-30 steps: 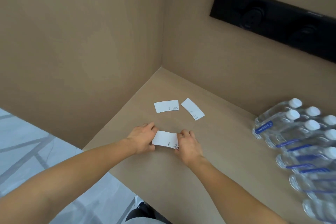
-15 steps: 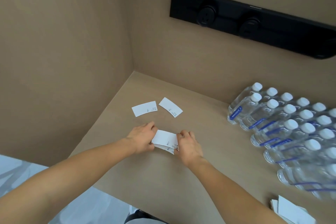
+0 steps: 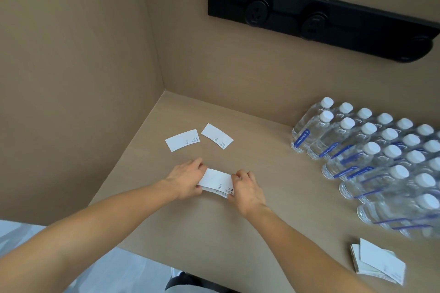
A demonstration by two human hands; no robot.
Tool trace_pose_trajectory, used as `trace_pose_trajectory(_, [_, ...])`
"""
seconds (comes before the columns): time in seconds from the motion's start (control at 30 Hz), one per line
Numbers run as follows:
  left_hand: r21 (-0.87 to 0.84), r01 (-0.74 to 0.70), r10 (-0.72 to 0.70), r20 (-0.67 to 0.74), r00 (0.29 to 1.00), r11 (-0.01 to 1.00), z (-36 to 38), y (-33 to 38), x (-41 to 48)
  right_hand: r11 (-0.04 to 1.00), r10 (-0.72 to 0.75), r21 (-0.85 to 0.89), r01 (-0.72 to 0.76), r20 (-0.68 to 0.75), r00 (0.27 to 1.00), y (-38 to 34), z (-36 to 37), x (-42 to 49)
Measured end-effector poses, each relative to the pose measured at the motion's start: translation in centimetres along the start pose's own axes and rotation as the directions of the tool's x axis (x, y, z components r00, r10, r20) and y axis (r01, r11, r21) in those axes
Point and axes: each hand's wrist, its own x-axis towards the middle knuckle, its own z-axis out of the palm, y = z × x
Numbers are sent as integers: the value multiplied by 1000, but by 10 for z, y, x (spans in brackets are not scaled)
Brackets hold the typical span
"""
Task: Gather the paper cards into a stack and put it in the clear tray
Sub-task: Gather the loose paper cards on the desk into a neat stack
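Two hands at centre of the table (image 3: 273,209), holding a small stack (image 3: 215,182) of white cards between them. Left hand (image 3: 184,182) gripping the stack's left end, fingers curled over the far edge, thumb on the near edge. Right hand (image 3: 247,191) pinching the right end, fingertips (image 3: 235,177) on top of the upper card. Upper card not quite in line with the one below: a strip of the lower card showing along the near edge, with small print at its right end. Stack low over the table or touching it; cannot tell which.

At 12 o'clock from the stack, two loose cards lying flat on the table, near each other but apart: left card (image 3: 182,140) at about 11 o'clock, right card (image 3: 217,136) at 12 o'clock, tilted the other way. Small print at the right end of each.

At 3 o'clock, well apart from the hands, many clear bottles (image 3: 371,157) with white caps and blue labels, standing in close rows. At 4 o'clock, near the table's right edge, a pile (image 3: 378,261) of more cards, fanned a little.

On the wall at 1 o'clock, a black socket strip (image 3: 316,16).
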Motion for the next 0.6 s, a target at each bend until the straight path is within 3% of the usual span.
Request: trace_pose_trajectory(0.6, [15, -1, 0, 74, 997, 1000, 17, -4, 5, 1000, 26, -6, -26, 51, 998, -1, 21, 12])
